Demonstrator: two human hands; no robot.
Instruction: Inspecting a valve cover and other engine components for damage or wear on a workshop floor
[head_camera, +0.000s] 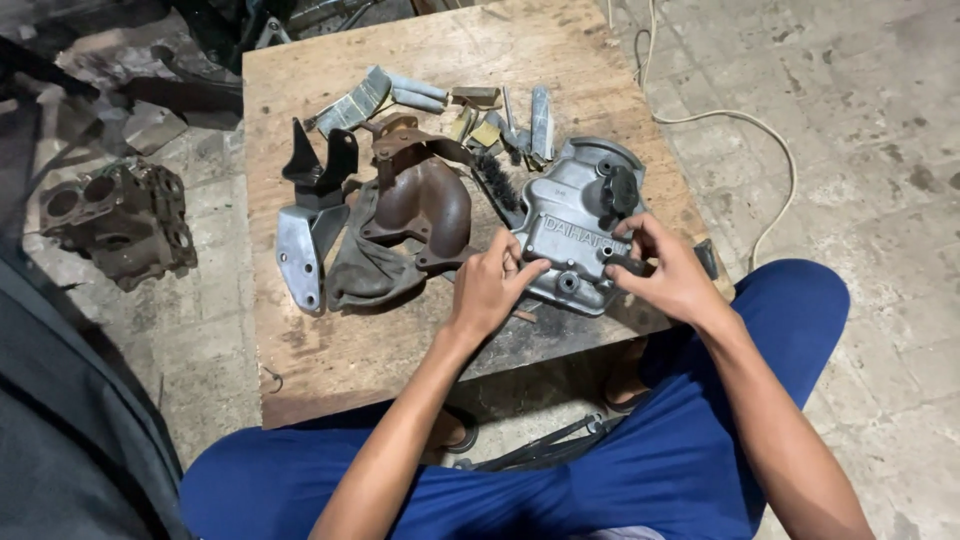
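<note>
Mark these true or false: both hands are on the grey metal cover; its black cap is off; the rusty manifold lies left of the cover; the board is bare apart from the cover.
1. Both hands, left hand and right hand, touch the grey metal cover: true.
2. The black cap is off: false, it sits on the cover.
3. The rusty manifold lies left of the cover: true.
4. The wooden board is otherwise bare: false, brackets and a rag lie there.

Both hands, left (490, 285) and right (668, 272), on grey engine cover (575, 225); wooden board (330, 350) beneath.
</note>
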